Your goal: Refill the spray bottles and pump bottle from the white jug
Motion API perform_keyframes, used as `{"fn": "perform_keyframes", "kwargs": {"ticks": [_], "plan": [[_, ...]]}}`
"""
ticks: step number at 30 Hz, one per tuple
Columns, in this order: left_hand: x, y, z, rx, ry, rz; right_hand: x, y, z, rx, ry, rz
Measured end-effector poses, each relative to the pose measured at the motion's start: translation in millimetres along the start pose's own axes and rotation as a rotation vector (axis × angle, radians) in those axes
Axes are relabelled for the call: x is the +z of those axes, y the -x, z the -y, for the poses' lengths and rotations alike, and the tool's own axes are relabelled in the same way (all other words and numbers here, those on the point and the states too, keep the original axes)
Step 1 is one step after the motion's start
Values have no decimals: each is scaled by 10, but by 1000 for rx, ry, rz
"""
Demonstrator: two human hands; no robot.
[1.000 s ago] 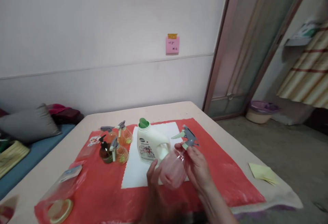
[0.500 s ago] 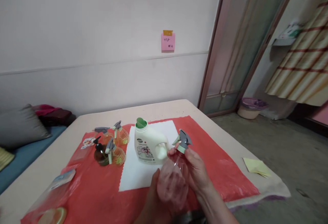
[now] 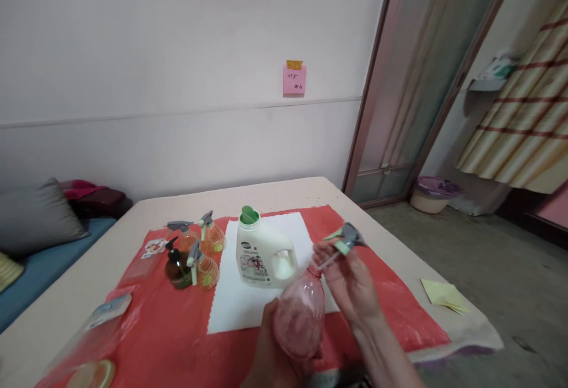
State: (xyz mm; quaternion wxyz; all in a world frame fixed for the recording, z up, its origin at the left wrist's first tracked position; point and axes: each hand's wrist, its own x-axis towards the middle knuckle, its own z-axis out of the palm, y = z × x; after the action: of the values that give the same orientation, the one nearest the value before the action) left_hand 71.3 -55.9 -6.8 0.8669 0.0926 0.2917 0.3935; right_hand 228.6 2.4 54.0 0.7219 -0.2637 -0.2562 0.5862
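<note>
My left hand (image 3: 268, 340) is wrapped round a clear pink spray bottle (image 3: 302, 317), tilted to the right over the table's near side. In my right hand (image 3: 352, 281) is the grey and pale green trigger spray head (image 3: 348, 238), apart from the bottle's neck. Its thin tube runs down to the open neck and seems to be still partly in it. Behind the bottle, a pale green detergent jug (image 3: 255, 256) with an open green mouth stands on a white cloth (image 3: 235, 311).
Several orange spray bottles (image 3: 207, 270) and a brown pump bottle (image 3: 178, 270) stand at left. A red sheet (image 3: 168, 329) covers much of the table. Yellow sticky notes (image 3: 444, 293) lie at right; clear packaging (image 3: 89, 335) lies at front left.
My right hand has lifted the spray head off the bottle's neck, up and to the right, baring the tube. The bottle now leans, still in my left hand.
</note>
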Motion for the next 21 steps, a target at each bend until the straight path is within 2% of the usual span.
{"fn": "perform_keyframes", "kwargs": {"ticks": [2,5,9,14,17,21], "plan": [[-33,8,-2,-70,42,-13,-139,-136,118,-75,22,-145],[-84,40,-121,-4,58,-39,-329,-315,167,-155,132,-308],[-111,98,-322,116,83,-62,-422,-422,-28,-109,345,-363],[-144,182,-453,197,109,-30,-271,-322,-221,-107,602,-348],[-128,203,-483,302,61,-43,-84,-25,-325,-167,655,-251],[28,20,-593,598,-344,-153,170,488,-651,-216,741,197]]}}
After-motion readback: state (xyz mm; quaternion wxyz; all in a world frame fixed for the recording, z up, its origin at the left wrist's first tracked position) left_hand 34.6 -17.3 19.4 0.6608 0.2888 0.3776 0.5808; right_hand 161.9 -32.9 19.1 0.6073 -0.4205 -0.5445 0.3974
